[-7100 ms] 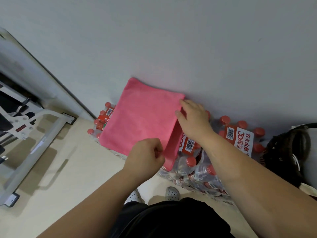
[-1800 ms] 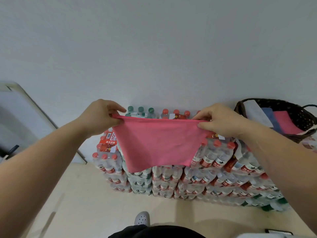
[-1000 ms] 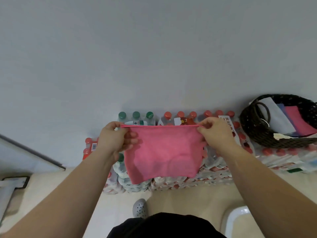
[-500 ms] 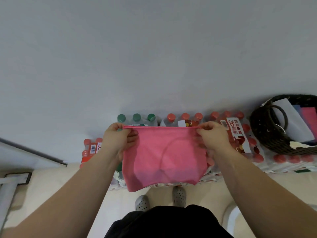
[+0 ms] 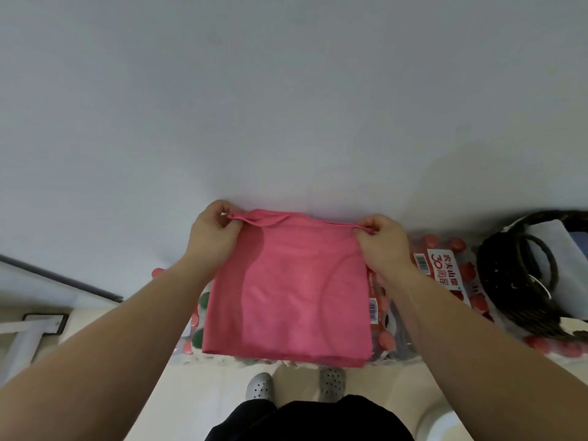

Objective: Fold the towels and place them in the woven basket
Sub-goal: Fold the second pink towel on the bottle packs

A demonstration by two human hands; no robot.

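Pink towel (image 5: 296,291) | left hand (image 5: 211,240), right hand (image 5: 385,246) fingers pinching far corners | forearms outstretched

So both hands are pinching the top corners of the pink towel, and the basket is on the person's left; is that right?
Not quite: the head view shows the basket on the person's right, not the left. The rest holds: the left hand and the right hand do pinch the top corners of the pink towel.
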